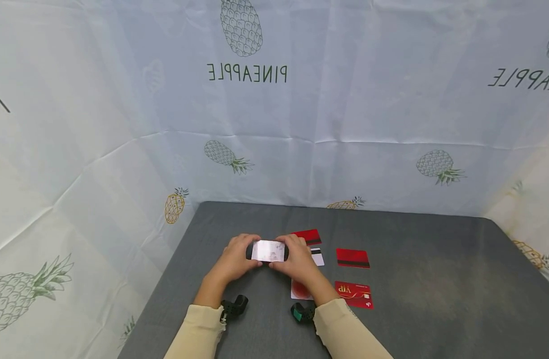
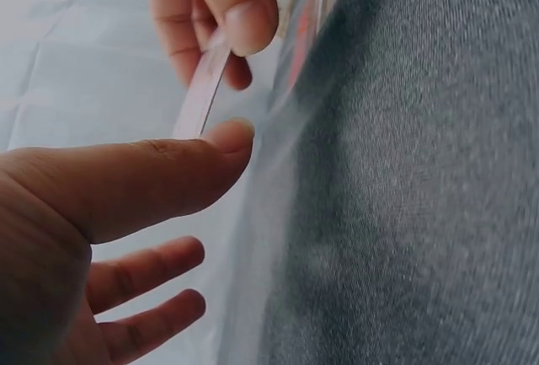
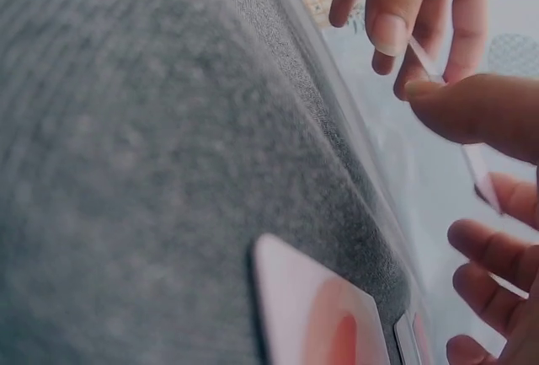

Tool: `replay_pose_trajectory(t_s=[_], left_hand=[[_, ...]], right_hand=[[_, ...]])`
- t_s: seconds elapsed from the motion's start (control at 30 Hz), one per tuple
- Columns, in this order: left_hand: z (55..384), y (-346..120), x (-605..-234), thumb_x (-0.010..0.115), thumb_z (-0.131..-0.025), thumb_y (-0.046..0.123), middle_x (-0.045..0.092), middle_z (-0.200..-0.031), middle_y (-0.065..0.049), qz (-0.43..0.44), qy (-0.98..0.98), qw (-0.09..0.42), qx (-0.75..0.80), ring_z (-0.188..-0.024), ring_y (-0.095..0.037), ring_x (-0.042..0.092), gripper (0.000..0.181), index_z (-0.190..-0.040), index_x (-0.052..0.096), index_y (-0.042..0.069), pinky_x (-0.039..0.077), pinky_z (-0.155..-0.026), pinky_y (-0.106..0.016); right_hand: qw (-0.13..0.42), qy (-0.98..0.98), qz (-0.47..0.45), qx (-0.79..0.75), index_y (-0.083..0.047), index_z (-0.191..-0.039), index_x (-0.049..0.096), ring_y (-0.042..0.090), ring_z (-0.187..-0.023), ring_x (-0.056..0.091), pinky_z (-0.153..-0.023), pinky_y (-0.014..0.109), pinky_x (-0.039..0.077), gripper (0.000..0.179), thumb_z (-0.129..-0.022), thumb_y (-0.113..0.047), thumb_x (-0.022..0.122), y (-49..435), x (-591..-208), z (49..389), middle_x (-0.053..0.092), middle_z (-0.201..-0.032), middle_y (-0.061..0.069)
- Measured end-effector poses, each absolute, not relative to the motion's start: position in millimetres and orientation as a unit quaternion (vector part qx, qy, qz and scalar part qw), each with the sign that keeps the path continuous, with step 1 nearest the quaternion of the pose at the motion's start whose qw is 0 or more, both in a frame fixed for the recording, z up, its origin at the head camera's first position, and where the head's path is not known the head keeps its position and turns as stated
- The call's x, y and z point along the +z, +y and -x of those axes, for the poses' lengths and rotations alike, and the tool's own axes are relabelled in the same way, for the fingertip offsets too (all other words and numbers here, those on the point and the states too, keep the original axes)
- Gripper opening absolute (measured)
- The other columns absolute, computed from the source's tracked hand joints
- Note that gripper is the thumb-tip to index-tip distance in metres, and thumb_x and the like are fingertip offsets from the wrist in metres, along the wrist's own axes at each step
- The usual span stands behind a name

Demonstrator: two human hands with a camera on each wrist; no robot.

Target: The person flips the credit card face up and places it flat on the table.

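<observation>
A pale, whitish-pink card (image 1: 268,251) is held up above the grey table, its printed face towards the head camera. The left hand (image 1: 234,258) pinches its left end between thumb and fingers. At the opposite end, the right hand (image 1: 299,259) grips the card the same way. Both wrist views show the card nearly edge-on: a thin strip (image 2: 202,91) between the two hands in the left one, partly hidden by a thumb (image 3: 480,112) in the right one. Under the right hand and forearm, a white card with a pinkish-red design (image 1: 300,290) lies partly covered.
Beside the right hand lie a red card (image 1: 311,236) and a white card (image 1: 318,257), each black-striped and partly hidden. Farther right are another striped red card (image 1: 352,258) and a red VIP card (image 1: 359,295). A pineapple-print curtain (image 1: 346,99) hangs behind the grey table (image 1: 427,279).
</observation>
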State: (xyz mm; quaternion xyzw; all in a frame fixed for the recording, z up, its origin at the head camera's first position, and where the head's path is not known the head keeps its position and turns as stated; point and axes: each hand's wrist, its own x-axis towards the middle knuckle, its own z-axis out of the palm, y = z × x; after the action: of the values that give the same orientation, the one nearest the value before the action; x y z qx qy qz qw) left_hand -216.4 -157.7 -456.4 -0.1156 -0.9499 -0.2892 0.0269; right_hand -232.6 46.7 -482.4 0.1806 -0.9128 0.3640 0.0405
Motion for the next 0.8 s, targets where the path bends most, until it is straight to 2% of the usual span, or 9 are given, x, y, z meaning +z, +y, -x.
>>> replay_pose_trajectory(t_s=[0.3, 0.5, 0.8], left_hand=[[217.2, -160.4, -462.4, 0.084, -0.078, 0.028, 0.054, -0.135, -0.016, 0.112, -0.963, -0.006, -0.247, -0.128, -0.039, 0.046, 0.064, -0.135, 0.059, 0.011, 0.04, -0.099, -0.062], [216.7, -161.9, -467.4, 0.082, -0.08, 0.034, 0.048, -0.142, -0.019, 0.108, -0.966, -0.036, -0.233, -0.135, -0.041, 0.039, 0.063, -0.134, 0.06, 0.012, 0.034, -0.103, -0.065], [214.2, -161.8, -466.9, 0.083, -0.078, 0.033, 0.046, -0.145, -0.019, 0.111, -0.966, -0.044, -0.231, -0.138, -0.042, 0.036, 0.059, -0.129, 0.064, 0.012, 0.03, -0.106, -0.066]], right_hand=[[0.037, -0.939, -0.171, 0.296, -0.018, -0.12, 0.068, 0.024, -0.112, 0.046, -0.092, 0.054, 0.04, 0.058, -0.072, -0.044, 0.085, 47.2, -485.6, 233.3, 0.058, -0.122, 0.004], [0.026, -0.946, -0.182, 0.269, -0.018, -0.117, 0.07, 0.025, -0.11, 0.046, -0.087, 0.055, 0.038, 0.055, -0.071, -0.047, 0.084, 48.1, -486.6, 231.1, 0.057, -0.12, 0.004], [-0.001, -0.951, -0.182, 0.248, -0.019, -0.117, 0.071, 0.023, -0.108, 0.043, -0.085, 0.05, 0.036, 0.056, -0.07, -0.047, 0.084, 48.3, -486.2, 229.0, 0.055, -0.121, 0.004]])
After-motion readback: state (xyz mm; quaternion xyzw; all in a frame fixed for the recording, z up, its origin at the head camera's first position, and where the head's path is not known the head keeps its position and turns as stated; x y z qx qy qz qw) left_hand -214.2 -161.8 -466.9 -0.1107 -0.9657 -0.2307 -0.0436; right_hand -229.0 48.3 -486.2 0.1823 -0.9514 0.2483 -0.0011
